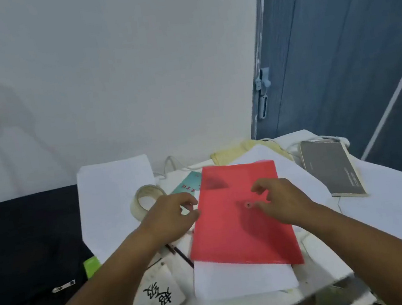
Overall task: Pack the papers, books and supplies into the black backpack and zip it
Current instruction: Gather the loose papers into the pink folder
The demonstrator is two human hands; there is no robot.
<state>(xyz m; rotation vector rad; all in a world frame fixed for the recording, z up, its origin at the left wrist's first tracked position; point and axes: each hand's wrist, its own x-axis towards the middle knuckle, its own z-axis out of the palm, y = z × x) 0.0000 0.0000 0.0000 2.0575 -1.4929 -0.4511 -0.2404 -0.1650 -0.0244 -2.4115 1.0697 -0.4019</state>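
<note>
While the black backpack (29, 251) is lying at the table's (394, 208) left, the left hand (170, 217) is pinching the red folder's (239, 219) left edge; the right hand (283, 200), fingers loosely curled, is hovering over its button, grasping nothing.

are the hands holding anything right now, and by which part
Nothing is clearly held. The left hand is at the left edge of the red plastic folder; the right hand hovers by its button.
</note>
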